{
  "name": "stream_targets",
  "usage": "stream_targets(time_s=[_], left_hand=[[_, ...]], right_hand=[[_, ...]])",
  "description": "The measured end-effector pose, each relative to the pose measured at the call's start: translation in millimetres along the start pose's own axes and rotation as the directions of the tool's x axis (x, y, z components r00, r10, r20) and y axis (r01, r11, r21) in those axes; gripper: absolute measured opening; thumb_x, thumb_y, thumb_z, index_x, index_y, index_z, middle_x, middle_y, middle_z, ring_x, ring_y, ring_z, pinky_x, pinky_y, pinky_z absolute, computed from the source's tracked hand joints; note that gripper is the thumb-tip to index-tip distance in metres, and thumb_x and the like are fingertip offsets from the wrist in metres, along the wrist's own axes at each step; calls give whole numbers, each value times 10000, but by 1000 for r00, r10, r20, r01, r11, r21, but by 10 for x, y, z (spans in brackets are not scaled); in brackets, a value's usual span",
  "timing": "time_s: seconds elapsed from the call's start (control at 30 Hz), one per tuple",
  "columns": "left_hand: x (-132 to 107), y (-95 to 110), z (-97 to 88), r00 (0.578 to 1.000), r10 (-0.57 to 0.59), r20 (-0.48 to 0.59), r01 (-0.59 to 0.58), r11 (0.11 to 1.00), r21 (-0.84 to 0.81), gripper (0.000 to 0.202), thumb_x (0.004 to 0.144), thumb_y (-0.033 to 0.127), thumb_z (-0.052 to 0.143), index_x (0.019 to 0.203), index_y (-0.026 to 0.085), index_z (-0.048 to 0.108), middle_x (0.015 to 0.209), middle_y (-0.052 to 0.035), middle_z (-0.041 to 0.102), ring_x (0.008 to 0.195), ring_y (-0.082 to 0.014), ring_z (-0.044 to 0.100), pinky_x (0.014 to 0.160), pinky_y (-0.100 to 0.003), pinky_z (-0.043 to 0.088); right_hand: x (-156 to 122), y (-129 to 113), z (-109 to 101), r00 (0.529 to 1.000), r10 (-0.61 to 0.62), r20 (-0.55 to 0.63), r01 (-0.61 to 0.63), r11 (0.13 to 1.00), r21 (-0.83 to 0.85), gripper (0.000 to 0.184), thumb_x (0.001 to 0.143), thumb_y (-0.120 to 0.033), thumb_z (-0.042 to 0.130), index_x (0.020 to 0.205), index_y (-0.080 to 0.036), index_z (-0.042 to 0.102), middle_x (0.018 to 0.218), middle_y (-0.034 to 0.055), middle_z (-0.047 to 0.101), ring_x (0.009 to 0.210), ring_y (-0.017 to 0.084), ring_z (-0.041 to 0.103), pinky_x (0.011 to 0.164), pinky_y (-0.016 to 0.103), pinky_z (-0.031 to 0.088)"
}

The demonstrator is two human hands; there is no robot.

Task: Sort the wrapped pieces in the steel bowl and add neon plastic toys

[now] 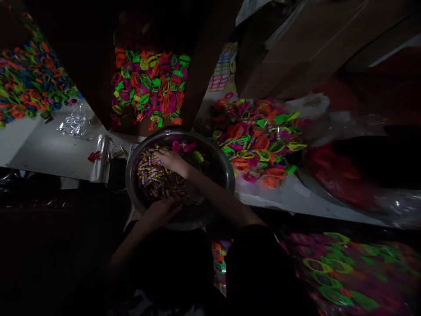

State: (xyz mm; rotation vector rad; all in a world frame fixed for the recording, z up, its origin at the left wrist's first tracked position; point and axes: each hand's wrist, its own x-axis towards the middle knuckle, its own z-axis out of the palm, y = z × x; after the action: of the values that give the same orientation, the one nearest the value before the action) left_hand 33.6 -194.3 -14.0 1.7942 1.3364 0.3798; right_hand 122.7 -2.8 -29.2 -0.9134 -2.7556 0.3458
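A wide metal basin sits at the table edge in front of me, holding a heap of small striped, wrapped sticks that look like candy rolls. My right hand reaches across the basin and rests on the far left of the heap, fingers stretched out. At the near side of the basin, my left hand lies low against the heap with its fingers extended; dim light hides their tips. A few pink pieces and a yellow-green piece lie at the basin's far side.
A carton behind the basin holds bright plastic toy watches. More watches are piled to the right, mixed pieces at far left. Clear bags lie on the left; a large bag of bright pieces is at lower right.
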Motion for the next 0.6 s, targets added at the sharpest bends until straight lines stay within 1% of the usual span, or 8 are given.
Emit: stream_targets(time_s=[0.07, 0.13, 0.23, 0.33, 0.43, 0.6], left_hand=[[6, 37, -10, 1000, 18, 12, -18, 1000, 3, 324, 933, 360, 427, 1191, 211, 556, 1175, -52, 638, 1048, -188, 614, 907, -284, 461], [11, 54, -25, 1000, 24, 9, -24, 1000, -9, 322, 937, 359, 417, 1189, 214, 557, 1178, -50, 636, 1051, -191, 611, 914, -293, 458], [15, 48, -28, 999, 27, 21, -27, 1000, -8, 323, 935, 346, 423, 1197, 210, 553, 1176, -52, 637, 1050, -198, 612, 919, -305, 455], [17, 32, -15, 999, 25, 28, -26, 1000, 11, 337, 934, 343, 427, 1221, 205, 537, 1188, -60, 631, 1068, -203, 605, 935, -317, 449], [17, 27, -13, 999, 17, 33, -18, 1000, 23, 353, 935, 357, 422, 1232, 200, 532, 1202, -66, 623, 1086, -205, 596, 946, -318, 443], [7, 38, -27, 999, 13, 39, -14, 999, 32, 354, 939, 367, 412, 1228, 206, 537, 1198, -59, 626, 1073, -205, 602, 938, -310, 444]], right_hand=[[75, -25, 65, 991, -82, 103, 96, 986, -137, 459, 861, -53, 403, 1302, -165, 469, 1289, 139, 541, 1229, 241, 461, 982, 392, 409], [131, -47, 119, 974, -146, 176, 183, 957, -223, 442, 876, -50, 375, 1294, -158, 471, 1270, 148, 553, 1222, 247, 462, 953, 392, 419], [206, -73, 160, 959, -193, 206, 251, 917, -311, 416, 889, -51, 346, 1277, -126, 477, 1311, 165, 519, 1259, 265, 409, 955, 402, 400], [275, -115, 152, 952, -195, 238, 272, 895, -354, 424, 888, -40, 313, 1274, -102, 477, 1340, 174, 488, 1255, 275, 396, 961, 413, 376], [316, -166, 119, 945, -186, 271, 277, 893, -354, 448, 877, -31, 291, 1280, -95, 475, 1361, 179, 461, 1226, 283, 413, 937, 421, 383], [344, -195, 66, 951, -117, 286, 218, 909, -354, 427, 846, -19, 299, 1193, -49, 545, 1291, 204, 493, 1090, 284, 500, 837, 393, 433]])
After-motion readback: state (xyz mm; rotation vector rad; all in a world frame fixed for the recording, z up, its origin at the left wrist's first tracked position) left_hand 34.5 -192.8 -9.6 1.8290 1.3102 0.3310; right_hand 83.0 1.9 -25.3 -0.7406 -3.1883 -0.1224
